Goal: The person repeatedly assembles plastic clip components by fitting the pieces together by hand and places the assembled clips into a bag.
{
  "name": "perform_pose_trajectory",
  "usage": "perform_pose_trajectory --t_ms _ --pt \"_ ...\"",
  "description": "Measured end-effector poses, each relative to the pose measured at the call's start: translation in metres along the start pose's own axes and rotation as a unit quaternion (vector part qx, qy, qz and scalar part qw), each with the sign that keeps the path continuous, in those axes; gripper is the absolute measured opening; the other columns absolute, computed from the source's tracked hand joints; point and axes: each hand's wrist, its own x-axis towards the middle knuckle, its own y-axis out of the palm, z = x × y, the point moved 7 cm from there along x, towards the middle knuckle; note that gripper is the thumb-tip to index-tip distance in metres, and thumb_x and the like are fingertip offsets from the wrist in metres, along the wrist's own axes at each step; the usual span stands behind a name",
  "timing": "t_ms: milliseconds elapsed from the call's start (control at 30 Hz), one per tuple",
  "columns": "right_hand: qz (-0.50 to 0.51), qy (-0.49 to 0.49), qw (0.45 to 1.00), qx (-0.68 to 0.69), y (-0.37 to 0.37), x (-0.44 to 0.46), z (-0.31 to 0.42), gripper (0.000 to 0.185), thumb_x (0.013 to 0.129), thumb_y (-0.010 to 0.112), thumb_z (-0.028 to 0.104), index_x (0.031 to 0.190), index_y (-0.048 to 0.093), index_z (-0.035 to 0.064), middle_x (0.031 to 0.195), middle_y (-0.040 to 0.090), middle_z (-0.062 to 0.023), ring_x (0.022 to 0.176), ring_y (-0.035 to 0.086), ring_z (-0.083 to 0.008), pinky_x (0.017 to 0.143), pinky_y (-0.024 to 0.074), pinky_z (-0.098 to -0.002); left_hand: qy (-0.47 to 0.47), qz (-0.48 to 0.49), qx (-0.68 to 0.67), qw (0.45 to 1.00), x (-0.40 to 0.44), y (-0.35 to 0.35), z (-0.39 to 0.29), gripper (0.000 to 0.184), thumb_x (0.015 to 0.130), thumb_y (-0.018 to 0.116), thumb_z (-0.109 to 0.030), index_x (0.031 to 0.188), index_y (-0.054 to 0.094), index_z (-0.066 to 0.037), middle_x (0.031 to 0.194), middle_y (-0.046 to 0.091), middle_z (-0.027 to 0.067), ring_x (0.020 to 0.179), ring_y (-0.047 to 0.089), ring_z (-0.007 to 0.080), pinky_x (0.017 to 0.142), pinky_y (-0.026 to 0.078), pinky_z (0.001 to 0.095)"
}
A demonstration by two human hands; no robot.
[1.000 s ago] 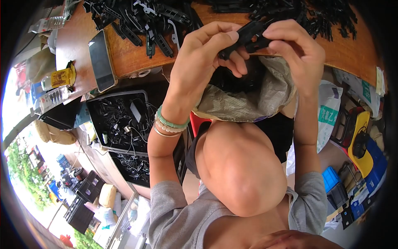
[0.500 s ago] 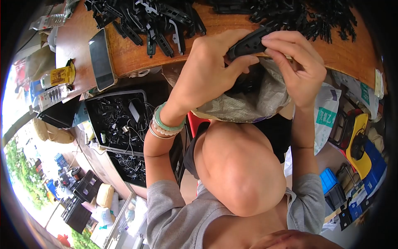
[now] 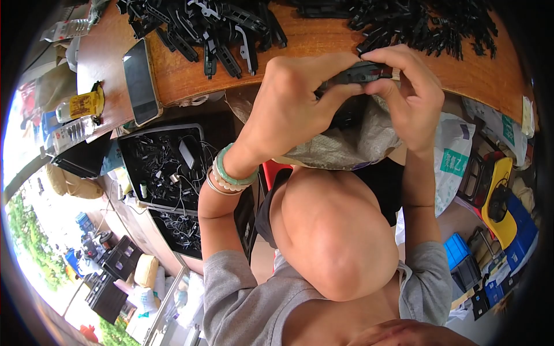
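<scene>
A black plastic part (image 3: 362, 73) is being held by both hands above the mouth of a woven sack (image 3: 340, 151), near the front edge of the table (image 3: 311, 43). Clock centred on the part. Nine o'clock end is being pinched between thumb and fingers of the left hand (image 3: 297, 101); three o'clock end is being pinched by the right hand (image 3: 414, 95). Each grip is being pressed onto the part.

Progress: a single part is being handled. Plenty seems to be left: loose black parts are being heaped at ten o'clock (image 3: 228, 26) and two o'clock (image 3: 424, 26). Sack contents are being shaded; whether they count as done cannot be told.

Around: a smartphone (image 3: 139, 83) and a yellow-labelled bottle (image 3: 85, 108) are being carried by the table at nine o'clock. Small parts and cables are being held in a tray (image 3: 167, 130) at eight o'clock. In the way: the part is being partly hidden by fingers; six o'clock space is being filled by a bent knee (image 3: 340, 236).
</scene>
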Motion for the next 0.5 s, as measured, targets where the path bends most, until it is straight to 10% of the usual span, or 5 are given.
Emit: perform_pose_trajectory --t_ms 500 --pt "-0.015 0.049 0.997 0.059 -0.003 -0.011 -0.022 0.026 0.07 0.074 -0.002 0.095 0.069 0.0005 0.082 0.065 -0.004 0.07 0.055 -0.0092 0.06 0.0424 -0.0215 0.033 0.04 0.0 0.999 0.006 0.009 0.017 0.028 0.075 0.072 -0.004 0.102 0.068 0.002 0.085 0.071 0.0127 0.071 0.068 0.016 0.065 0.052 0.0248"
